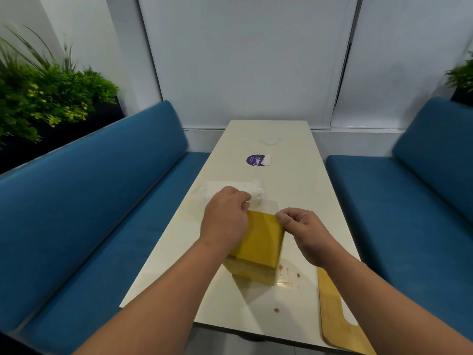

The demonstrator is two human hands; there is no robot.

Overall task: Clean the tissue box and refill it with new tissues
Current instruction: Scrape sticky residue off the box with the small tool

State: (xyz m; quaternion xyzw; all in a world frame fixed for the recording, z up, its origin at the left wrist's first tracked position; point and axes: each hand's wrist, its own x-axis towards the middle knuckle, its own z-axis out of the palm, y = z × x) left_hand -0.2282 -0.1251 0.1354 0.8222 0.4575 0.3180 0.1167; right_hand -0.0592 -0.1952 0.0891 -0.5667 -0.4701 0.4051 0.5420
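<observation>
My left hand (225, 216) curls over the far left edge of the yellow tissue box (258, 242), which stands near the middle of the cream table (294, 196). My right hand (304, 231) pinches the box's far right corner between thumb and fingers. Just beyond my left hand lies a clear pack of white tissues (230, 189). A yellow board (335, 316) rests at the near right edge.

Yellow wooden rectangular tissue box (258, 245) standing on my cream tabletop (289, 190), tilted slightly, clear plastic pack of white tissues (230, 190) lying just beyond it
</observation>
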